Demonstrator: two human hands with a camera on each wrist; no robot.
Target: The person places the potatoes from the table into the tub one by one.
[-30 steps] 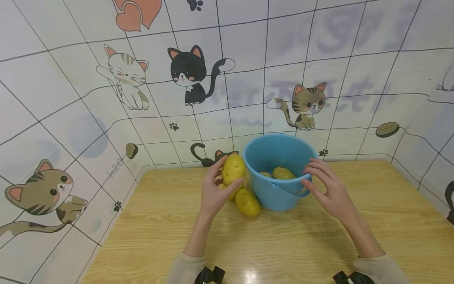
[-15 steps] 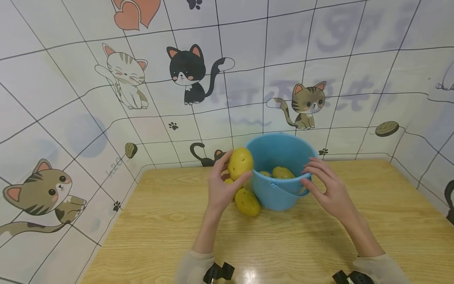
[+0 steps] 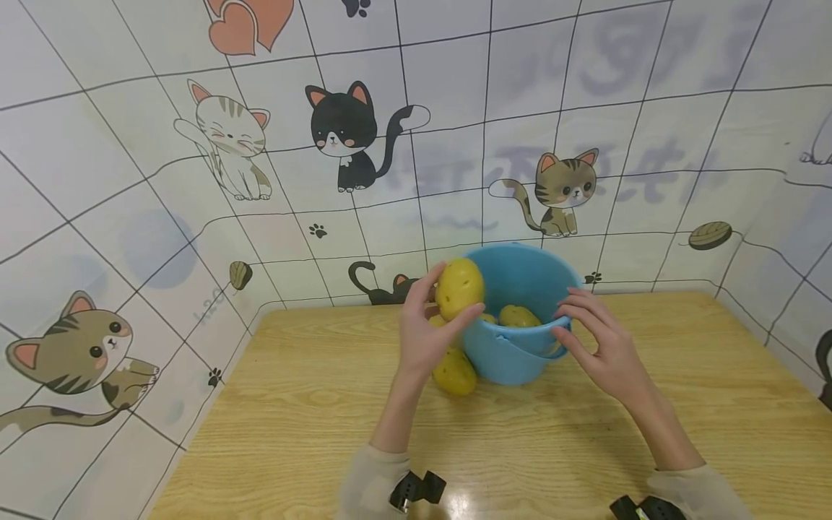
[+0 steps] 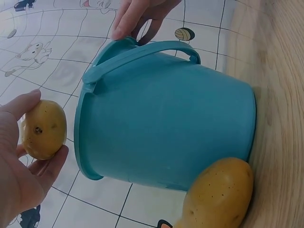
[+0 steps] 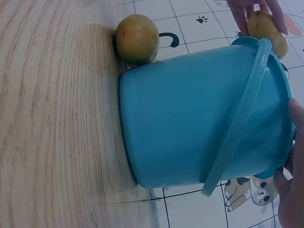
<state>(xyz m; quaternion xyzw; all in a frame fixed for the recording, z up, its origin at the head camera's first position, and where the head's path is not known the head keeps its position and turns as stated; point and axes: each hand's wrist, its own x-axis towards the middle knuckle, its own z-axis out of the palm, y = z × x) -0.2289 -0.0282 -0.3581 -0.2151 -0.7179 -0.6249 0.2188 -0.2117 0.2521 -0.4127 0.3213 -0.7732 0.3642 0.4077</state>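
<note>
On the wood-grain desk (image 3: 292,412), close to the wall (image 3: 442,159) printed with cartoon cats, I see a blue bucket (image 3: 503,357) standing upright, with a person working at it with both hands. The left hand (image 3: 422,343) holds up a yellow potato (image 3: 460,289), its fingers curled about the sides and parted only as wide as the potato itself. From the wrists' angle, this one is just above the level of the bucket's rim (image 4: 80,137), near its left side and outside the opening. The right hand (image 3: 607,354) steadies the opposite side, its fingers bent over the edge in a narrow pinch, the thumb set against it. Inside the bucket lies another potato (image 3: 518,316), with part of a second one (image 3: 489,318) showing next to it. At the foot of the bucket, on the person's left, a further potato (image 3: 455,372) sits on the desk, and a bit of yet another (image 3: 437,320) peeks out behind the left hand, mostly hidden. The bucket's handle (image 5: 237,118) hangs down against its outer wall. Pale sleeves (image 3: 370,480) cover the forearms, with small black devices (image 3: 416,490) strapped at the wrists.
</note>
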